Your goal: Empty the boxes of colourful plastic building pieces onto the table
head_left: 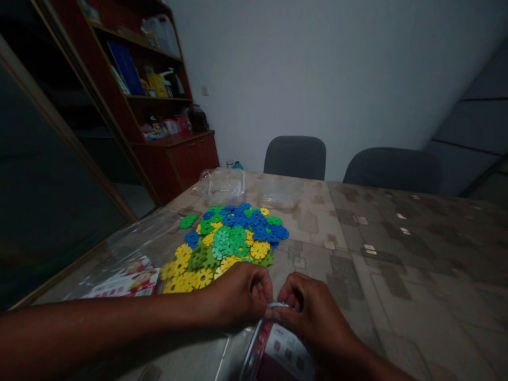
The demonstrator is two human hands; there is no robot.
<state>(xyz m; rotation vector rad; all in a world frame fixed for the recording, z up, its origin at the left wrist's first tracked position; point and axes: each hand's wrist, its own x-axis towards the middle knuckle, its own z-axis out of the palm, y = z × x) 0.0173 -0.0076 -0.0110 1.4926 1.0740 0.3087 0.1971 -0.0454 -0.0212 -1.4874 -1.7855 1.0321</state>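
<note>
A clear plastic box [278, 349] with a printed label and dark red areas stands at the near edge, its lower part cut off by the frame. Curled at the far end of the box, my left hand [244, 291] pinches its rim. From the other side my right hand [311, 307] grips the same rim, thumb and fingers pressed together, a small gap between the two hands. Just beyond my left hand lies a pile of flower-shaped plastic discs [238, 241] in blue, green and yellow. My fingertips partly hide the box's far edge.
Two clear plastic containers, one left [222, 185] and one right [280, 194], stand behind the pile. A clear bag with a printed card [127, 278] lies at the left. Beyond the patterned table [384, 286] are two grey chairs [296, 156] and a red-brown cabinet [174, 153].
</note>
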